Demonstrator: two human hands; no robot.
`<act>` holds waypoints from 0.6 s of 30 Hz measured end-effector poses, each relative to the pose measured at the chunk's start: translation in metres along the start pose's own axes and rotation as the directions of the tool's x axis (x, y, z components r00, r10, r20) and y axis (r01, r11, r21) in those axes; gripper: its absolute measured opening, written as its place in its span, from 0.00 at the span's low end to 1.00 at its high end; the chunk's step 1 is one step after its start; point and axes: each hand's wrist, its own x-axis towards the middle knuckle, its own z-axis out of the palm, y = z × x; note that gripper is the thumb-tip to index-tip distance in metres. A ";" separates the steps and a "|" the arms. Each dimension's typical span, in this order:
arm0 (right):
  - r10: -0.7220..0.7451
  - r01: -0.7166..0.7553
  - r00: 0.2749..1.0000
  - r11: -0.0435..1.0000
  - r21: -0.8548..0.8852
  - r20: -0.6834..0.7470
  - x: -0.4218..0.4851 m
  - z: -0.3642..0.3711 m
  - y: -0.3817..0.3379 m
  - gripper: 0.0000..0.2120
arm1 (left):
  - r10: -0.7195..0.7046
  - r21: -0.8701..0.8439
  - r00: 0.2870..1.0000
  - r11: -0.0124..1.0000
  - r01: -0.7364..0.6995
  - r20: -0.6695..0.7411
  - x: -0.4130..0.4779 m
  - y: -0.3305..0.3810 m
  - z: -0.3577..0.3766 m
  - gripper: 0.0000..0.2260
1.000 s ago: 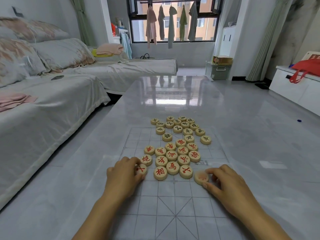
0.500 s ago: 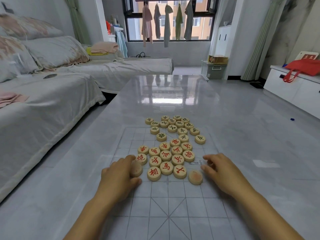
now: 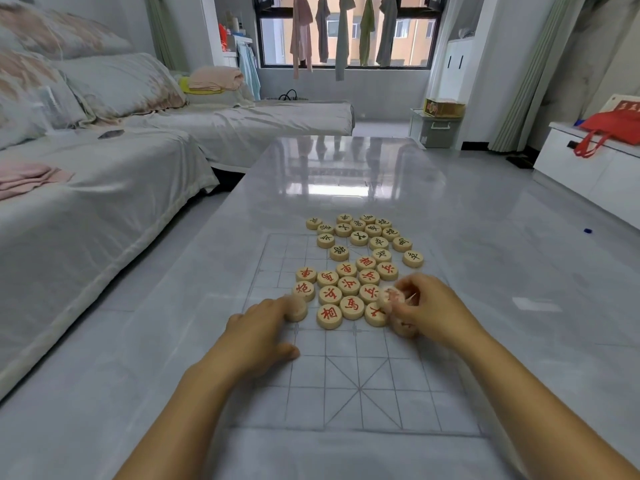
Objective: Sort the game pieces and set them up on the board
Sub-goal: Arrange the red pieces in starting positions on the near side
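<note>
Right hand [image 3: 433, 313] has come in from beside the pieces since half a second ago, and I now see it at the right edge of the red group; its fingers curl round a blurred red-marked piece [image 3: 390, 296] and pinch it; whether that piece is clear of the board [image 3: 360, 403] I cannot tell. A second blurred piece [image 3: 404, 330] lies just under that hand. On my feed the left hand [image 3: 263, 329] stays where it was, palm down with fingers fairly straight; its fingertips rest on a blurred left-edge piece [image 3: 296, 308], the thumb spread apart on the board, gripping nothing. The board is a pale gridded sheet on a glossy grey table [image 3: 502, 271]; red-lettered pieces [image 3: 349, 285] sit packed together face up near its middle; black-lettered pieces [image 3: 360, 237] cluster just beyond them at the far edge. A covered sofa [image 3: 86, 209] runs along the left.
</note>
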 end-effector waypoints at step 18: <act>-0.246 0.279 0.935 0.955 -0.100 0.256 -0.095 0.030 -0.002 0.23 | 0.076 -0.036 0.987 0.996 -0.082 -0.139 -0.021 0.028 0.009 0.17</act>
